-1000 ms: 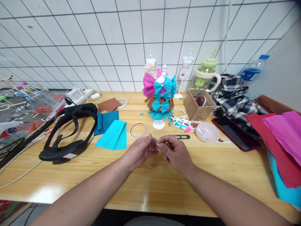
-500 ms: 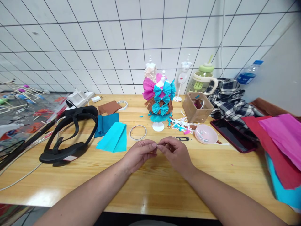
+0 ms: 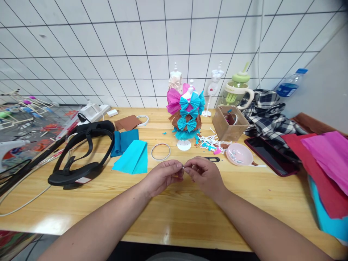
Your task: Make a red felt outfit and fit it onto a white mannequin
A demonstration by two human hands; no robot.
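Note:
My left hand [image 3: 167,175] and my right hand [image 3: 203,175] meet above the front middle of the wooden table, fingertips nearly touching. Both pinch at a tiny, shiny thing between thumbs and forefingers, too small to name. Just behind them stands a small white mannequin [image 3: 184,145] dressed in pink, brown and blue crepe paper with blue bows [image 3: 186,123]. A roll of tape [image 3: 160,159] lies flat beyond my left hand. Thread snips [image 3: 214,159], partly covered by my right hand, rest near a pink bowl [image 3: 239,154] holding small bits.
Blue crepe paper [image 3: 132,159] and a black headset strap [image 3: 78,174] lie at left. Paper scraps [image 3: 209,142], a cardboard box [image 3: 231,125], a lidded cup [image 3: 236,90] and a phone [image 3: 272,156] are at right. Red crepe paper [image 3: 318,181] hangs over the right side.
The view has shifted slightly, so the table things sit a little further right. Both hands keep their pinch, with only a slight shift of the fingers.

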